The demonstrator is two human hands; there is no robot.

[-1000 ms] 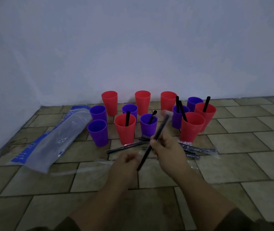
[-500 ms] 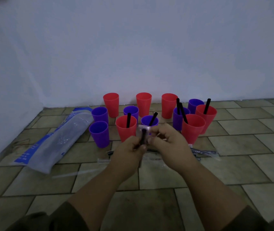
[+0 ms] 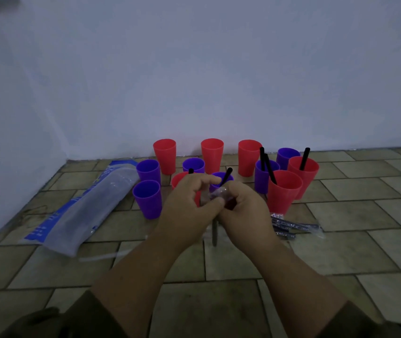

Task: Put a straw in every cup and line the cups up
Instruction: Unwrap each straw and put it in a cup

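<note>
Both hands meet low over the tiled floor (image 3: pixel 355 215), just in front of the cluster of cups. The left hand (image 3: pixel 189 206) and right hand (image 3: pixel 244 213) each have a grip, fingers curled in, on the top of a wrapped straw (image 3: pixel 217 194). Crinkled clear film bunches there between thumbs and fingertips, but in the dim light it is hard to tell which fingers do the pinching. The straw's dark shaft hangs down between the wrists, blurred, and I cannot tell whether its lower end touches the floor. The hands hide most of the near red cup (image 3: pixel 176 180), of which only the left rim and a black straw tip (image 3: pixel 190 171) show. They also hide the lower part of the middle purple cup (image 3: pixel 215 179), whose straw (image 3: pixel 226 176) leans right. Further right, the right purple cup (image 3: pixel 261 184), front red cup (image 3: pixel 284 193) and far red cup (image 3: pixel 309 172) each hold a black straw. The rear purple cup (image 3: pixel 286 156) is half covered by them. The back red cups (image 3: pixel 212 154) stand upright along the wall (image 3: pixel 194 69), with the left purple cups (image 3: pixel 147 200) nearer. Loose wrapped straws (image 3: pixel 294 226) lie just right of the right wrist, partly behind it. A clear bag (image 3: pixel 84 211) with blue print lies at left, and a faint film strip (image 3: pixel 106 256) lies beside the left forearm.
</note>
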